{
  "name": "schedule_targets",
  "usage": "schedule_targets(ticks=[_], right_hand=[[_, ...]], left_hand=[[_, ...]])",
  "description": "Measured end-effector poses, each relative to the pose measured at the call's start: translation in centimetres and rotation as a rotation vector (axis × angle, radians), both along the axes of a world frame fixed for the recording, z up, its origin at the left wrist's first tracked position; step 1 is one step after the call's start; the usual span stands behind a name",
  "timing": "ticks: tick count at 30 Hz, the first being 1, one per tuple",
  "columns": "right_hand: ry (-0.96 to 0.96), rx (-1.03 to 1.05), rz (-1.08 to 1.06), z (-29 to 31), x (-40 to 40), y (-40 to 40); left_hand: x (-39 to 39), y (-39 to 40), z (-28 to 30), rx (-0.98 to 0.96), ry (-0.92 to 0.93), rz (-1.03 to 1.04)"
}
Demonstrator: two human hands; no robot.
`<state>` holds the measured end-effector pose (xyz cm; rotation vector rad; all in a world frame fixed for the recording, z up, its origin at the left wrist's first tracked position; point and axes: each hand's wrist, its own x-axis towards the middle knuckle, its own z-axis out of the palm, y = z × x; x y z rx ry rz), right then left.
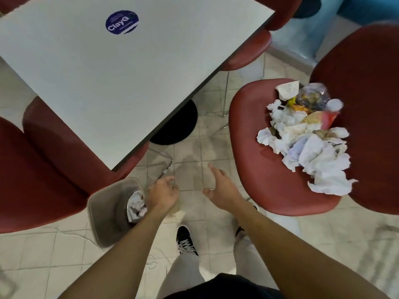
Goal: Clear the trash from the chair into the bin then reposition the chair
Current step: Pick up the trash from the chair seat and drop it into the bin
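Both our hands hang empty over the tiled floor, between the bin and the littered chair.

Our left hand (163,194) sits just beside the rim of the grey plastic bin (103,212), its fingers (172,184) loosely curled and holding nothing; crumpled white paper (136,205) already lies inside the bin. Our right hand (220,188) reaches toward the red padded chair (259,169) with fingers spread, apart from its front edge. The heap of crumpled white tissues and coloured wrappers (308,134) lies at the back of the chair's seat, against the backrest. The white tabletop (108,83) with a round blue sticker (122,22) stands near the bin.
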<state>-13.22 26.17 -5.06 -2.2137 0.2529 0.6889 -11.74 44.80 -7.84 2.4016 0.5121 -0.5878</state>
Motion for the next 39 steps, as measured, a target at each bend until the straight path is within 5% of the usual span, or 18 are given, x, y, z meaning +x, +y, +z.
schedule_targets(ticks=[21, 32, 39], right_hand=[[0.112, -0.333, -0.777, -9.5, -5.1, -36.3], [0.198, -0.157, -0.861, -16.2, -5.8, -42.3], [0.057, -0.201, -0.942, -15.4, -6.2, -42.8]], left_hand=[[5.3, -40.7, -5.7, -0.187, 0.085, -0.644], [5.4, -55.3, -10.8, 0.091, -0.086, -1.558], [5.6, -55.0, -11.1, -0.055, -0.136, -1.413]])
